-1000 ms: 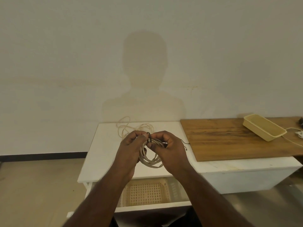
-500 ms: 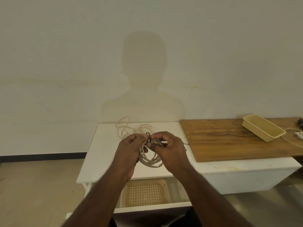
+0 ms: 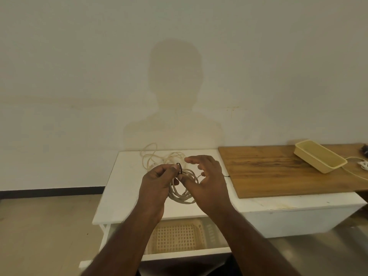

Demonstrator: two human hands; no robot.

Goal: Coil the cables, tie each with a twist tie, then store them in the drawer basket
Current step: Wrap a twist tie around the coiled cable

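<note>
the left hand (image 3: 157,182) pinches the coiled cable (image 3: 182,193) at its top, fingers curled round the bundle right where the black twist tie (image 3: 180,170) loops over it. the right hand (image 3: 207,182) sits just beside the coil with its fingers spread and loosely bent, gripping nothing that can be made out; its thumb looks close to the strands, though contact cannot be confirmed. the coil hangs in the air above the white table (image 3: 119,188), in front of the person.

the step in hand appears to be closing the tie. to do it well, the left hand should keep the loops pressed together at 1 spot so they do not spring apart, while the right hand retakes the free ends and turns them tight against the bundle. a slack twist would likely let the coil loosen once dropped.

a 2nd, uncoiled cable (image 3: 159,158) lies in loose loops at the far side of the white table. below the tabletop an open drawer shows the lattice drawer basket (image 3: 179,238), with no cables visible in it. to the right a wooden board (image 3: 278,172) carries a pale yellow tray (image 3: 320,158) and a white cord (image 3: 356,162). behind stands a plain wall (image 3: 79,76) with the person's shadow, and a dark skirting line meets the tiled floor.
</note>
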